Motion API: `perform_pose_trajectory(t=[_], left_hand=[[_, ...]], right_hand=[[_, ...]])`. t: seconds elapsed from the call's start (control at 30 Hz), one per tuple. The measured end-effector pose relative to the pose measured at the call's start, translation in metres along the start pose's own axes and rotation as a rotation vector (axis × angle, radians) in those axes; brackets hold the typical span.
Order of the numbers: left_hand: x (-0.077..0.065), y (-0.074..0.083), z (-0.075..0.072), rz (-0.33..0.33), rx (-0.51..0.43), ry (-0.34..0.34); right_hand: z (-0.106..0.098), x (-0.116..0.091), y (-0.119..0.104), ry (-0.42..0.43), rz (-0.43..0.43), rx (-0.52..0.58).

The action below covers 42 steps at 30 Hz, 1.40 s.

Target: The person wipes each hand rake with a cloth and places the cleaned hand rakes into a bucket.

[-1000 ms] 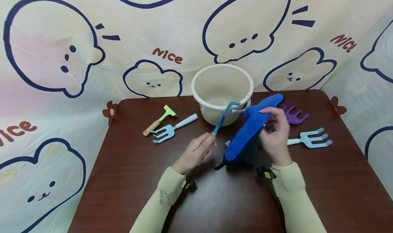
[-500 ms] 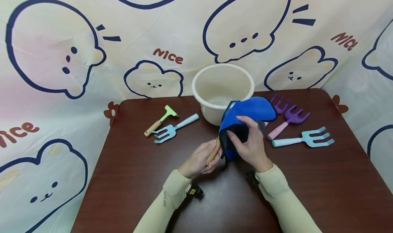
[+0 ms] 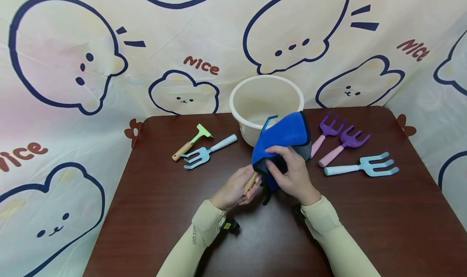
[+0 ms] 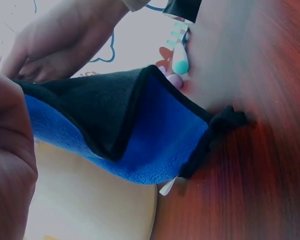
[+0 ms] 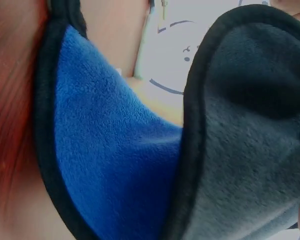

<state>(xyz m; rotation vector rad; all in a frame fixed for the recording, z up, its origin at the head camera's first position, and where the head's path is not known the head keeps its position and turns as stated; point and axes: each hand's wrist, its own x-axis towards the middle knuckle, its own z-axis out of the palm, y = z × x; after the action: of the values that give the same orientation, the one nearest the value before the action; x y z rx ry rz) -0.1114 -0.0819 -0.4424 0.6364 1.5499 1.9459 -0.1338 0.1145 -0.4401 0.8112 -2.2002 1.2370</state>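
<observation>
My left hand (image 3: 233, 189) grips the wooden handle of a small hand rake (image 3: 250, 183). Its bent blue tip shows beyond the cloth, while the middle of the tool is covered. A two-sided cleaning cloth (image 3: 282, 132), blue and dark grey with black edging, is folded over the rake. My right hand (image 3: 296, 177) pinches the cloth between thumb and fingers, just right of the left hand. In the left wrist view the cloth (image 4: 160, 130) hangs with its black loop near the tabletop. The right wrist view is mostly filled by the cloth (image 5: 110, 145).
A cream bucket (image 3: 242, 121) stands behind the hands on the brown table (image 3: 146, 212). On the left lie a green hoe (image 3: 200, 135) and a light blue fork (image 3: 202, 157). To the right are two purple forks (image 3: 350, 139) and another light blue fork (image 3: 373, 165).
My right hand has brought the cloth left and wrapped it over the rake, then slid it slightly further left. The blue head, bare before, is now mostly covered. My left hand keeps its grip.
</observation>
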Motion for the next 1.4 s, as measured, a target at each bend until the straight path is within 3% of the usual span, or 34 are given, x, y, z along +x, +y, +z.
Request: perform_pose_trajectory(t=[0.17, 0.3, 0.47, 0.6, 0.7, 0.8, 0.9, 0.97, 1.07, 1.17, 1.23, 1.3, 1.4], left_hand=[[0.001, 0.000, -0.001, 0.026, -0.057, 0.042], [0.001, 0.003, 0.000, 0.005, -0.058, 0.086], [0.001, 0.007, 0.001, 0.008, -0.015, 0.030], [-0.002, 0.009, -0.001, 0.067, 0.022, 0.016], [-0.003, 0.008, -0.002, 0.089, 0.031, 0.014], [-0.002, 0.006, -0.004, 0.115, 0.032, 0.018], [0.001, 0.003, -0.005, 0.153, 0.052, 0.044], [0.003, 0.002, -0.006, 0.176, 0.088, 0.070], [0.005, -0.001, -0.006, 0.187, 0.131, 0.107], [0.007, -0.003, -0.003, 0.175, 0.152, 0.140], [0.009, -0.003, -0.001, 0.170, 0.164, 0.157], [0.009, -0.004, 0.002, 0.161, 0.176, 0.167], [0.010, -0.003, 0.004, 0.156, 0.178, 0.164]], right_hand=[[0.001, -0.001, 0.002, -0.015, -0.018, -0.020], [-0.001, -0.002, 0.007, 0.026, -0.053, -0.039], [-0.017, 0.003, 0.018, 0.159, -0.092, -0.088], [-0.031, 0.007, 0.025, 0.233, -0.002, -0.057], [-0.036, 0.008, 0.024, 0.323, 0.126, 0.072], [-0.039, 0.010, 0.022, 0.468, 0.234, 0.248], [-0.041, 0.013, 0.021, 0.581, 0.284, 0.444], [-0.040, 0.015, 0.020, 0.602, 0.321, 0.546], [-0.036, 0.017, 0.016, 0.542, 0.451, 0.632], [-0.029, 0.016, 0.009, 0.401, 0.640, 0.737], [-0.023, 0.015, 0.004, 0.291, 0.718, 0.785], [-0.017, 0.013, -0.001, 0.187, 0.720, 0.820], [-0.009, 0.010, -0.007, 0.052, 0.621, 0.804]])
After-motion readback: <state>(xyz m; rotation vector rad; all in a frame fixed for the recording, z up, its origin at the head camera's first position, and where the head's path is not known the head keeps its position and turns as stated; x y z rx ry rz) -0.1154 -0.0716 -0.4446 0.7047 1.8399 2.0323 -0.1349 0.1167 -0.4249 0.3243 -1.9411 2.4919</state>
